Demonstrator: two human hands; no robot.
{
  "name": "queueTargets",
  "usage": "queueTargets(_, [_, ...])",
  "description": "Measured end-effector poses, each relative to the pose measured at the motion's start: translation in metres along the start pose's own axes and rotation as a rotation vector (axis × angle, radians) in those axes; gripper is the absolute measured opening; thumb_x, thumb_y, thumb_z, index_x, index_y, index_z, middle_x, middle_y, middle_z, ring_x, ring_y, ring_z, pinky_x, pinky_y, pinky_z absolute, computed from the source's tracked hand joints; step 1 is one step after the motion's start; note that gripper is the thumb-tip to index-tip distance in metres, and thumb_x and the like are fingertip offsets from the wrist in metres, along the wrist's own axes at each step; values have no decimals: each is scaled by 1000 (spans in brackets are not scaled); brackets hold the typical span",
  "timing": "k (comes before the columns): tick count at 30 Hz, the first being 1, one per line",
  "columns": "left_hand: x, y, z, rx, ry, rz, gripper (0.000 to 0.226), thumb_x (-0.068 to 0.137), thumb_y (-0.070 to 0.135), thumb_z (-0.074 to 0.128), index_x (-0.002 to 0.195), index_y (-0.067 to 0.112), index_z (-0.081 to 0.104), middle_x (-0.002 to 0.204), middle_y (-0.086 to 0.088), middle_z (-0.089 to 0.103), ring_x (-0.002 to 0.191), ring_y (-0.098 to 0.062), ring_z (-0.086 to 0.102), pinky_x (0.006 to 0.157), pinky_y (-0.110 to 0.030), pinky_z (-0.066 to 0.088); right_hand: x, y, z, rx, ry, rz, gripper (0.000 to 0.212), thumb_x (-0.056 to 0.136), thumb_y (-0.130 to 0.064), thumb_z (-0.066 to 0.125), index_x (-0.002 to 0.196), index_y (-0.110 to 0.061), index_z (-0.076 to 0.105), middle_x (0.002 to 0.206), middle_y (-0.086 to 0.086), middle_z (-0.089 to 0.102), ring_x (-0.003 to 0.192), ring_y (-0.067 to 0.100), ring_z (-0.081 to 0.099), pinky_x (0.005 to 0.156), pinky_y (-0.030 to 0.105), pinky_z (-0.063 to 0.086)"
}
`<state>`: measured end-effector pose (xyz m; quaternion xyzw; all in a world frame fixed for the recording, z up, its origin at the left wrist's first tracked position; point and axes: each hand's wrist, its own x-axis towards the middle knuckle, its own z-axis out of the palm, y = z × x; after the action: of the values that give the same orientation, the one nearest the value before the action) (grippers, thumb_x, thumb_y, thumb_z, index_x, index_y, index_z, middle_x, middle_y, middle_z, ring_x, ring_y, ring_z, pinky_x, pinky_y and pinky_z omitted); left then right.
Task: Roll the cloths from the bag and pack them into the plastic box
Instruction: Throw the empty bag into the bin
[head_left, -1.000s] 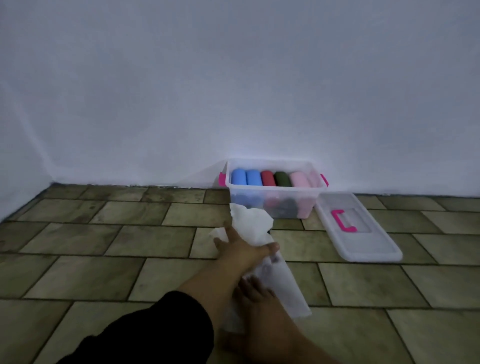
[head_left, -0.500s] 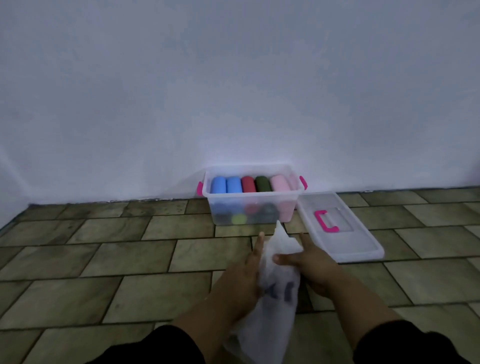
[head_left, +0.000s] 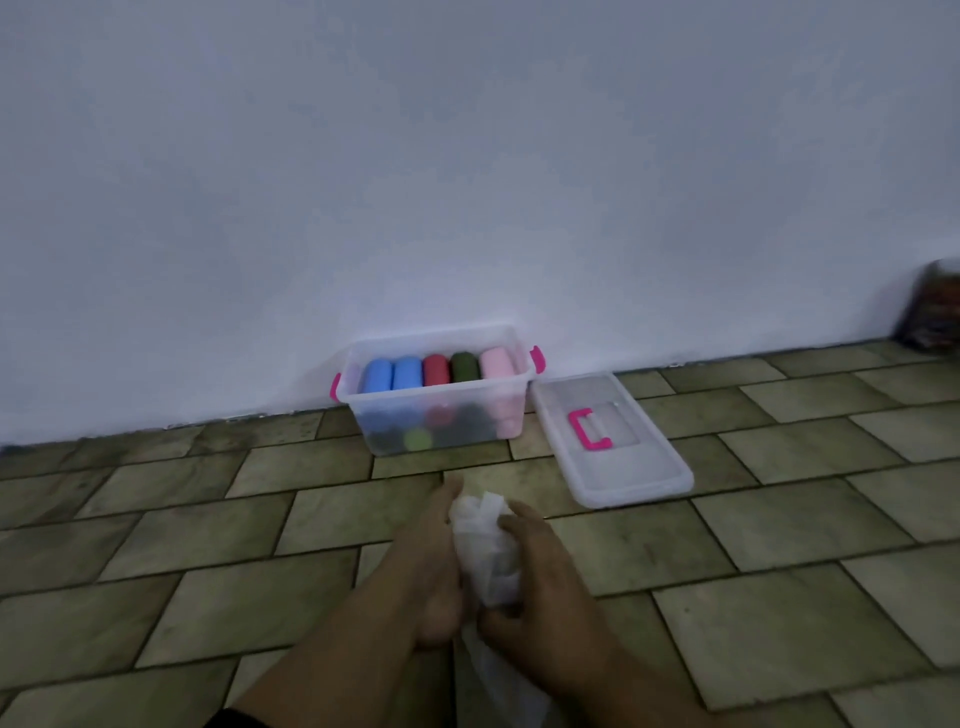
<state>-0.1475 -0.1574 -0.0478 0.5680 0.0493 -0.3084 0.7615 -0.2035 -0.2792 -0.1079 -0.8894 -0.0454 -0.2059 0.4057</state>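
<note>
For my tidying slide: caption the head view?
Left hand touches, right hand grips a white plastic bag before a clear plastic box of coloured rolled cloths, its clear lid alongside.

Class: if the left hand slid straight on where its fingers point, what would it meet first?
Past bare floor, the left hand likely meets the front wall of the plastic box; depth is unclear.

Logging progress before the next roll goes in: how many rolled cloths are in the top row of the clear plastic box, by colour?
Blue rolled cloths: 2
Red rolled cloth: 1
Dark green rolled cloth: 1
Pink rolled cloth: 1
Total: 5 in the top row of the clear plastic box; the lower layer is too blurred through the wall to count.
</note>
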Motion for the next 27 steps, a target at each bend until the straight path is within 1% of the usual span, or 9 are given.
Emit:
queueTargets(3, [-7, 16, 22, 3, -141, -205, 50, 91, 52, 44, 90, 6, 63, 85, -15, 63, 71, -25, 63, 64, -31, 52, -22, -7, -6, 26, -161, 48, 124, 57, -57, 79, 149, -33, -2, 158, -4, 6, 145, 12, 11, 115, 34, 26])
queueTargets(5, [-5, 17, 37, -2, -215, -305, 51, 88, 56, 43, 88, 7, 60, 84, -15, 59, 77, -26, 59, 75, -33, 45, -27, 1, -12, -174, -157, 108, 125, 57, -61, 75, 144, -46, -14, 159, -3, -6, 145, 15, 4, 116, 37, 23])
queueTargets(9, [5, 3, 58, -28, -267, -339, 63, 92, 56, 41, 86, -2, 65, 89, -17, 67, 91, -31, 60, 89, -39, 45, -38, 9, -25, -349, -54, 181, 89, 75, -38, 69, 147, -44, 18, 158, 9, 9, 142, 28, 19, 112, 38, 29])
queueTargets(13, [4, -13, 78, 17, -474, -427, 64, 86, 60, 46, 123, 9, 58, 118, -23, 64, 108, -39, 62, 93, -50, 45, -60, 19, -57, -521, 15, 380, 65, 77, -28, 66, 136, -39, 40, 156, 12, 16, 135, 38, 29, 102, 45, 38])
queueTargets(15, [-6, -26, 94, 114, -538, -421, 65, 85, 60, 48, 133, 16, 46, 122, -22, 62, 109, -39, 61, 93, -45, 45, -81, 22, -77, -603, 27, 487, 64, 76, -28, 68, 134, -37, 43, 156, 12, 16, 134, 40, 28, 101, 48, 40])
queueTargets(18, [-37, -50, 122, 320, -555, -275, 67, 87, 55, 49, 145, 28, 31, 140, -3, 49, 115, -23, 57, 81, -33, 39, -126, 25, -113, -646, 85, 623, 58, 78, -28, 66, 133, -34, 46, 155, 13, 18, 131, 38, 34, 102, 44, 41])
queueTargets(21, [-80, -76, 144, 546, -654, -63, 41, 88, 46, 53, 126, 31, 52, 136, 8, 51, 115, -15, 54, 90, -36, 35, -184, 25, -153, -611, 273, 747, 54, 80, -27, 64, 132, -31, 50, 149, 12, 27, 125, 33, 43, 102, 35, 40])
queueTargets(23, [-108, -95, 154, 644, -872, 5, 34, 82, 46, 59, 112, 30, 61, 123, 8, 63, 107, -15, 61, 89, -37, 39, -231, 24, -178, -559, 466, 841, 56, 78, -26, 67, 131, -29, 50, 139, 10, 38, 118, 30, 49, 99, 33, 42])
queueTargets(27, [-142, -160, 176, 992, -1294, -123, 29, 83, 45, 63, 110, 36, 62, 112, 12, 68, 101, -12, 66, 84, -32, 45, -335, 33, -206, -527, 813, 984, 58, 74, -24, 70, 128, -28, 49, 134, 5, 42, 107, 22, 52, 81, 21, 35])
